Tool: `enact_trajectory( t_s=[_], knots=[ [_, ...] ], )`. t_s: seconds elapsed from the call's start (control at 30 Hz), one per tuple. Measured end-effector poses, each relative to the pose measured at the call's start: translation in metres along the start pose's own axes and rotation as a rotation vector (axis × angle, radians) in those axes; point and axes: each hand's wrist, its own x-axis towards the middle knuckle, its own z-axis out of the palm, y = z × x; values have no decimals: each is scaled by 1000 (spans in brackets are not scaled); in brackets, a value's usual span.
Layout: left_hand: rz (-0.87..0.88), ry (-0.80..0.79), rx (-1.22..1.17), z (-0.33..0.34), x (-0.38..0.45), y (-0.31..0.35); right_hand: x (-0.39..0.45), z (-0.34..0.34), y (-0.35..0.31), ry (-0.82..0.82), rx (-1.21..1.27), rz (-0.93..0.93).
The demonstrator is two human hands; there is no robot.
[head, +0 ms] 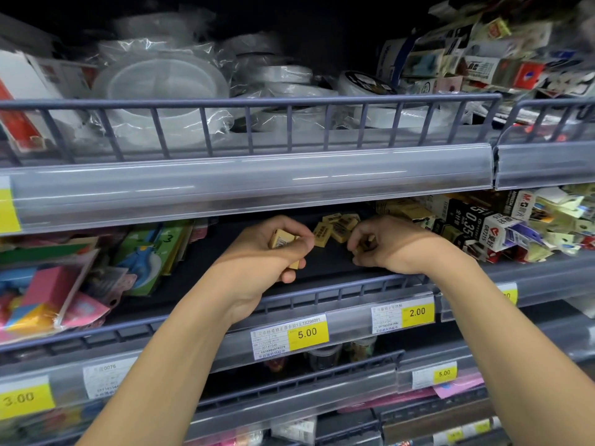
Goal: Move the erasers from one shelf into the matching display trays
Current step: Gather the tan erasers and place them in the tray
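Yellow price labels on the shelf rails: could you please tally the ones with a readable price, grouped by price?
Yellow price labels reading 5.00: 2
Labels reading 2.00: 1
Labels reading 3.00: 1
Total: 4
The other yellow labels are cut off, hidden or too blurred to read.

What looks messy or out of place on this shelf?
Loose yellow erasers lie scattered at odd angles on the dark shelf, in no tray. At the right, small boxes are heaped and tilted.
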Motion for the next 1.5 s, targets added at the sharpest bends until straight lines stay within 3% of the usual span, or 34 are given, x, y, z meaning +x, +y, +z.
enact_trajectory(
  t_s=[0.2,0.3,0.53,1.03,1.17,1.33,1.5],
  knots=[
    [6,18,-56,0,4,-4,-27,10,-31,218,404,-273],
    [9,1,-99,1,2,-2,-36,20,-49,300,390,-391],
    [30,50,-78,1,-3,2,-41,32,-60,464,423,-413],
    [19,67,61,4,-1,2,-40,30,-68,426,222,-561],
    [17,84,12,1,0,-2,-37,13,-35,392,182,-365],
    [25,70,15,0,0,-3,-9,-5,5,197,16,-3],
    [24,68,19,1,0,-3,9,-3,20,-1,-185,103]
  ],
)
